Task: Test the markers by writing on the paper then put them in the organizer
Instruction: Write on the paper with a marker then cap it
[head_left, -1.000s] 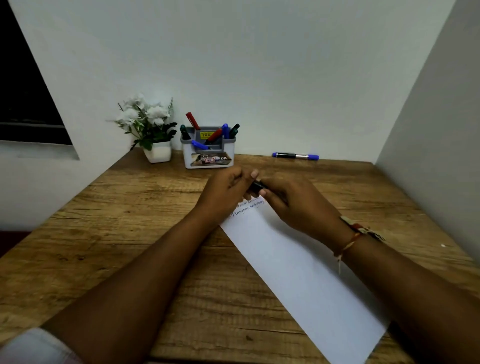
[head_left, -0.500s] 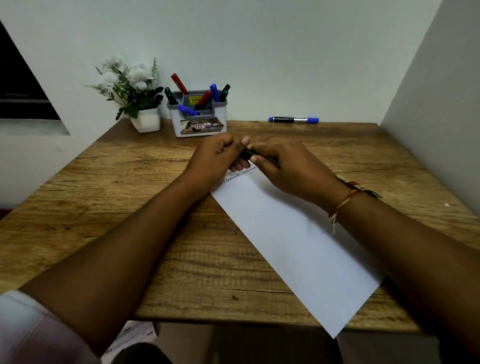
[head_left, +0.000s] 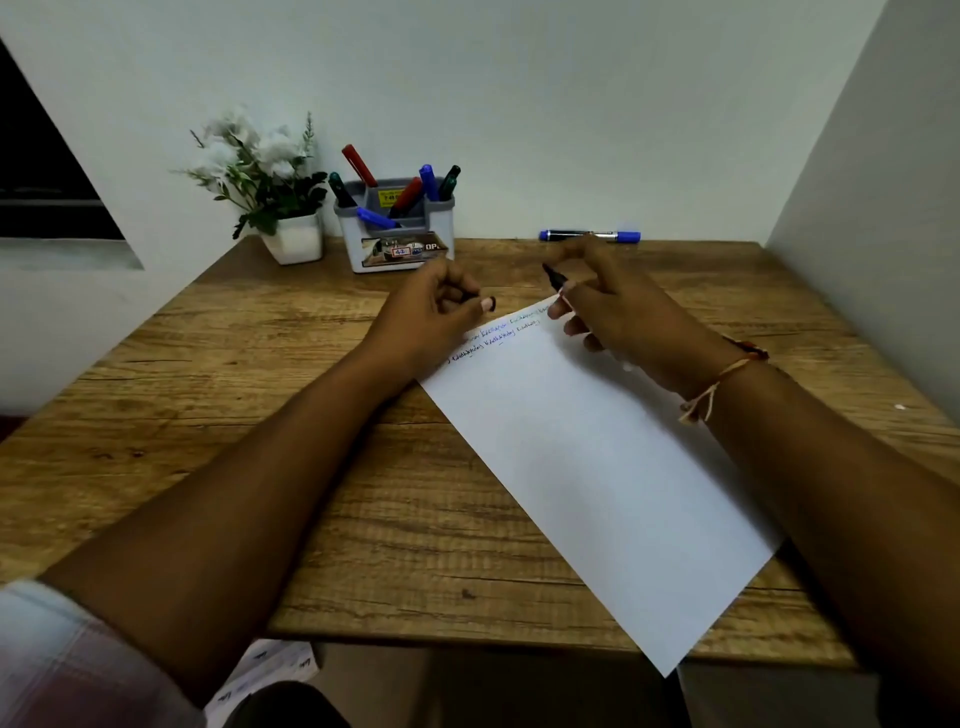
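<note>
A white paper (head_left: 597, 457) lies slantwise on the wooden table (head_left: 234, 395), with two lines of handwriting near its far end. My right hand (head_left: 613, 312) holds an uncapped black marker (head_left: 555, 278) above that far end, tip pointing away. My left hand (head_left: 431, 312) is curled round the marker's black cap (head_left: 491, 303) just left of the paper's top. A grey organizer (head_left: 397, 228) at the back holds several red, blue and green markers. A blue-capped marker (head_left: 589, 236) lies on the table against the back wall.
A white pot of white flowers (head_left: 265, 187) stands left of the organizer. Walls close the table at the back and right. Printed papers (head_left: 270, 675) lie below the table's near edge.
My two hands were joined on the marker; now they have pulled apart, the cap in the left and the uncapped marker in the right.
</note>
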